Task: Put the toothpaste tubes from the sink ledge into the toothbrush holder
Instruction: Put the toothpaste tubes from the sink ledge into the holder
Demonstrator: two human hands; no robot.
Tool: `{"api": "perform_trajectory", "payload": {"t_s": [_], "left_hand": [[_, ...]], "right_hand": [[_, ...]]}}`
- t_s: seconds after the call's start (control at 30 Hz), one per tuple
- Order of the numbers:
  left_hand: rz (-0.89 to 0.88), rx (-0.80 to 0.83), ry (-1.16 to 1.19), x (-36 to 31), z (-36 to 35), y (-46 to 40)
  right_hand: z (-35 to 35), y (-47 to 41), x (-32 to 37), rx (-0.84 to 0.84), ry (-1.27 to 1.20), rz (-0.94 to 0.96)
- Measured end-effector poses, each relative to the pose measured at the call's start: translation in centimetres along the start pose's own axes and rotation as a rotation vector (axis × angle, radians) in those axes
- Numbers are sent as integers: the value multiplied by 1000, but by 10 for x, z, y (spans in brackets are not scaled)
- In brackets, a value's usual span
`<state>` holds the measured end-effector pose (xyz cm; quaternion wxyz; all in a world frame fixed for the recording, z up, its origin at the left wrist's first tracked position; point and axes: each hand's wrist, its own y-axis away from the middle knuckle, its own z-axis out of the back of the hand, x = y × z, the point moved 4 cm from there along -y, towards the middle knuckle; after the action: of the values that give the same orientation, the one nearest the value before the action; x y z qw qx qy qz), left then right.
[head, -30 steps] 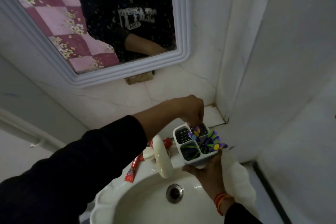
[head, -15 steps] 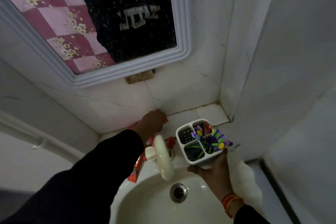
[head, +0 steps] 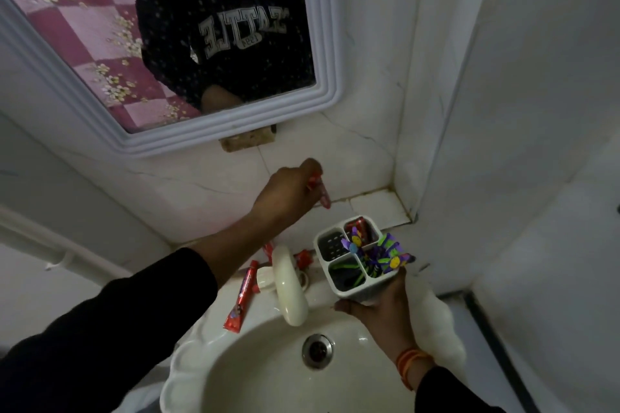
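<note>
Left hand is closed around a red toothpaste tube, raised above the sink ledge with the tube end pointing down toward the toothbrush holder. Right hand grips the white holder from below, over the basin. One rear compartment already contains a red tube; purple-and-green items fill another. A second red tube on ledge lies left of the cream faucet, which stands between it and the holder; more red pieces sit behind the faucet. Half a second earlier the left hand was down at the ledge; it now sits higher, tube in grasp.
</note>
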<state>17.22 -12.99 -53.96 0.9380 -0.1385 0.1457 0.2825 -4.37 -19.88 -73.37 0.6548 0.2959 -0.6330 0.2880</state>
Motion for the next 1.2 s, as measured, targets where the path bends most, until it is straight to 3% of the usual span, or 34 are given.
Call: {"api": "perform_trajectory", "payload": {"t_s": [0.07, 0.13, 0.33, 0.47, 0.67, 0.73, 0.83, 1.0, 1.1, 1.2], "left_hand": [[-85, -86, 68, -26, 20, 1], [-145, -67, 77, -48, 32, 2], [-222, 231, -4, -84, 17, 2], [-180, 385, -68, -83, -3, 4], [24, 326, 141, -42, 9, 3], [37, 322, -29, -17, 12, 3], [122, 574, -294, 25, 2, 19], [-49, 839, -579, 56, -27, 46], [-157, 825, -628, 60, -32, 48], [-93, 690, -534, 72, -20, 42]], "right_hand": [[0, -1, 0, 6, -1, -3], [0, -2, 1, 16, 2, -6], [0, -1, 3, 17, 10, 15], [2, -3, 1, 27, 17, 25], [3, -4, 0, 33, -3, 31], [4, -3, 1, 24, 5, 39], [3, -3, 1, 26, -1, 27], [6, -4, -2, 27, 7, 11], [7, -5, -6, 21, 17, -1], [7, -5, -7, 16, 17, -6]]}}
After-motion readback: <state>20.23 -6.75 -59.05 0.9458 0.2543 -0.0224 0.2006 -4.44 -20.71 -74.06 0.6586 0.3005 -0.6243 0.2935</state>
